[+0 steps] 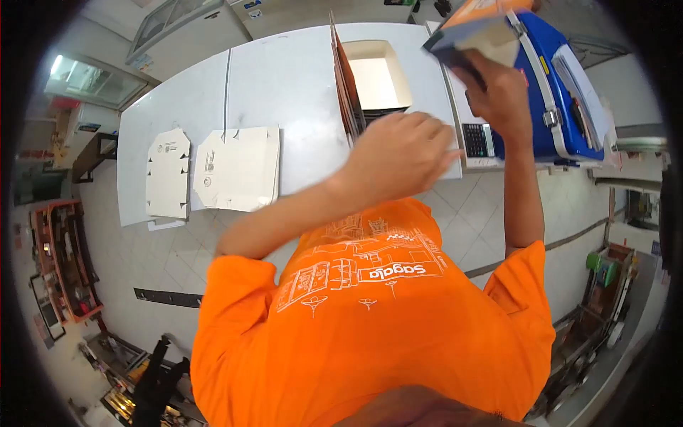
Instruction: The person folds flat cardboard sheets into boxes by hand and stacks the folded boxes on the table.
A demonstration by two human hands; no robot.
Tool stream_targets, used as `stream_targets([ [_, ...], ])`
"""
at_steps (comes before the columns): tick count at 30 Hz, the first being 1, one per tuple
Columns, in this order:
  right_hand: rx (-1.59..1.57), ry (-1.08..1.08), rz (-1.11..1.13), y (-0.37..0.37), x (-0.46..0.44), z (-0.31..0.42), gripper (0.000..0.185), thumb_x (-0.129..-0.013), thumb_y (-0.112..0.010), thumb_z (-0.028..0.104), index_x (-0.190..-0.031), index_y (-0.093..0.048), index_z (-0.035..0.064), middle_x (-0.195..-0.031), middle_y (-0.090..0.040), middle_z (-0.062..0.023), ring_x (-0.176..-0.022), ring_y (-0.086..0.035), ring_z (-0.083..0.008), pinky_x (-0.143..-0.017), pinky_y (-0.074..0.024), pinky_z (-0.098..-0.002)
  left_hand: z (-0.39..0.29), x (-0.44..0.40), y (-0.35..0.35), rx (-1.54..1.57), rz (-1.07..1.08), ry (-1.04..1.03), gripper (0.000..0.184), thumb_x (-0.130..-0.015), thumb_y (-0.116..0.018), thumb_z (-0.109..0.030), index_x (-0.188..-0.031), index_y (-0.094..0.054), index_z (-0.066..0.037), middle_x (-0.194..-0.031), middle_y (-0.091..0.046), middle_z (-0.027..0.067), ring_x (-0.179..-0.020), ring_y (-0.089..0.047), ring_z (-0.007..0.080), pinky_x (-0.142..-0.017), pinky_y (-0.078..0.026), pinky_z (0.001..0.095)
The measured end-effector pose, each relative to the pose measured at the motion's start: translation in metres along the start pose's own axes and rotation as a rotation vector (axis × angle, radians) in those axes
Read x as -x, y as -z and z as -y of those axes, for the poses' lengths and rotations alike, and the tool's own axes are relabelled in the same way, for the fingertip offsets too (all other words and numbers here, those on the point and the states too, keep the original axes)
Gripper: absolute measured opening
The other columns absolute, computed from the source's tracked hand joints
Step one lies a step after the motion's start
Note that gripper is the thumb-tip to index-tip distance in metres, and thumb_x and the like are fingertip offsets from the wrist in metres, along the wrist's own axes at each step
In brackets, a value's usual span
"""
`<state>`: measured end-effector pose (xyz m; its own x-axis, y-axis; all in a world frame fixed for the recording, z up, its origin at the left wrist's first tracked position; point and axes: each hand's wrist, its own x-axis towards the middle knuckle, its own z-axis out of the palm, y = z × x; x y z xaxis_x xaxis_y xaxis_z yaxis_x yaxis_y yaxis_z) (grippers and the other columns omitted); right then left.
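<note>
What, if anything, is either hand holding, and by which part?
The right hand grips a flat, greyish piece, blurred, near its lower edge. The left hand shows nothing held, though its fingers are blurred.

The right hand (pixel 500 98) grips a blurred flat panel (pixel 477 44) beside a blue latched case (pixel 541 85); a cream open box (pixel 375 71) sits beyond the left hand (pixel 402 153).

Shop-like workroom, with flat cartons (pixel 238 167), calculator (pixel 474 140), white table (pixel 284 78) and tiled floor (pixel 473 210).
</note>
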<state>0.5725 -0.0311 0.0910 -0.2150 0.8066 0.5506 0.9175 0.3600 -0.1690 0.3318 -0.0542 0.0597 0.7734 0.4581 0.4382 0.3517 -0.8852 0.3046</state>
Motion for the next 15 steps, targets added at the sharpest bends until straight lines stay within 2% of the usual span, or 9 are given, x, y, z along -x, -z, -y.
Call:
stream_targets([
  [2,-0.255,0.24,0.14,-0.013,-0.007,0.004,0.02,-0.094,-0.076,0.02,-0.112,-0.072,0.0101,-0.089,-0.074,-0.0168,-0.082,-0.071,-0.0404,-0.071,-0.056,-0.047,0.005,0.01,-0.063,-0.418,-0.032,0.246,0.063,-0.092,-0.075,-0.046,-0.133,-0.065,0.0,-0.125,-0.069,0.0126,-0.122,-0.063,0.0299,-0.103,-0.048,0.0438],
  [4,-0.487,0.433,0.305,-0.03,-0.016,0.017,0.019,-0.091,-0.081,0.017,-0.105,-0.071,0.0081,-0.081,-0.072,-0.0155,-0.073,-0.069,-0.0379,-0.066,-0.0534,-0.0437,0.008,0.016,-0.099,-0.525,0.22,0.471,0.076,-0.09,-0.076,-0.052,-0.139,-0.06,0.003,-0.13,-0.064,0.0173,-0.13,-0.054,0.0365,-0.111,-0.04,0.0506],
  [5,-0.44,0.457,0.405,-0.044,-0.021,0.018,0.019,-0.091,-0.081,0.02,-0.104,-0.071,0.009,-0.078,-0.071,-0.0148,-0.072,-0.068,-0.0378,-0.065,-0.0525,-0.0443,0.024,0.018,-0.138,-0.282,0.259,0.576,0.081,-0.086,-0.079,-0.053,-0.142,-0.058,0.002,-0.132,-0.062,0.0181,-0.128,-0.053,0.0371,-0.112,-0.039,0.0533],
  [7,-0.33,0.504,0.534,-0.079,-0.029,0.01,0.022,-0.092,-0.079,0.026,-0.104,-0.071,0.0104,-0.077,-0.07,-0.0137,-0.072,-0.069,-0.0372,-0.064,-0.0511,-0.046,0.03,0.023,-0.152,-0.418,0.192,0.554,0.081,-0.086,-0.08,-0.051,-0.144,-0.057,0.0,-0.135,-0.058,0.0184,-0.13,-0.05,0.0374,-0.113,-0.037,0.0554],
  [10,-0.222,0.474,0.629,-0.123,-0.041,-0.019,0.021,-0.092,-0.078,0.025,-0.106,-0.071,0.0104,-0.077,-0.071,-0.0136,-0.074,-0.071,-0.0376,-0.067,-0.0536,-0.0472,0.018,0.018,-0.14,-0.48,0.098,0.547,0.078,-0.087,-0.081,-0.045,-0.146,-0.055,-0.001,-0.141,-0.052,0.0191,-0.134,-0.046,0.0377,-0.117,-0.033,0.0586],
  [13,-0.237,0.593,0.541,-0.135,-0.043,-0.016,0.026,-0.09,-0.076,0.027,-0.105,-0.068,0.0074,-0.075,-0.072,-0.0159,-0.074,-0.073,-0.0393,-0.066,-0.0568,-0.0499,0.019,0.02,-0.141,-0.504,0.05,0.522,0.076,-0.088,-0.081,-0.042,-0.146,-0.055,0.0,-0.139,-0.052,0.0192,-0.133,-0.046,0.0381,-0.118,-0.032,0.0591],
  [15,-0.18,0.548,0.633,-0.134,-0.043,0.007,0.029,-0.085,-0.075,0.018,-0.11,-0.068,0.0071,-0.081,-0.075,-0.0171,-0.075,-0.074,-0.0406,-0.066,-0.0592,-0.0499,0.019,0.022,-0.147,-0.523,0.059,0.527,0.076,-0.088,-0.081,-0.041,-0.146,-0.053,0.0,-0.139,-0.053,0.0192,-0.133,-0.047,0.0382,-0.118,-0.032,0.059],
])
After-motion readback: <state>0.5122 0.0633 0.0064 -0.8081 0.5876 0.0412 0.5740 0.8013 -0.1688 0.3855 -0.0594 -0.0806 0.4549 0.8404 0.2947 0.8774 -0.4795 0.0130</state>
